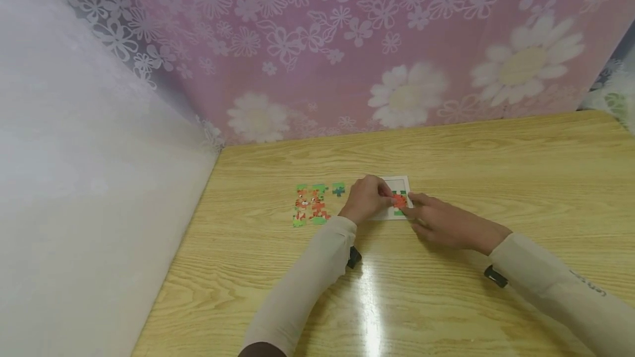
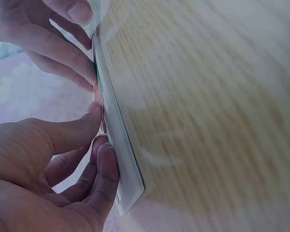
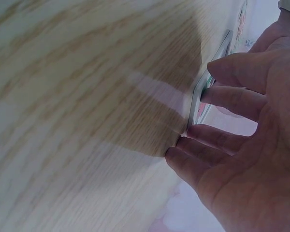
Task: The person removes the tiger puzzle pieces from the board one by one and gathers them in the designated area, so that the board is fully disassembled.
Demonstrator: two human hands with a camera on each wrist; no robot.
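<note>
A white puzzle tray (image 1: 403, 181) lies on the table with several orange and green jigsaw pieces (image 1: 400, 209) at its right side. My left hand (image 1: 366, 198) reaches over the tray, thumb and fingers bent, and pinches an orange puzzle piece (image 2: 103, 119) at the laid pieces; the fingers hide most of it. From the right, my right hand (image 1: 444, 223) touches the tray's right edge and the laid pieces with its fingertips. Its fingers (image 3: 222, 140) look fairly straight in the right wrist view and grip nothing.
Left of the tray lie two columns of tiger-picture puzzle pieces (image 1: 318, 208) and a separate blue-green piece (image 1: 338, 189). The wood-grain table (image 1: 421, 302) meets a pink flowered cloth (image 1: 317, 70) at the back and a white surface (image 1: 89, 180) at the left.
</note>
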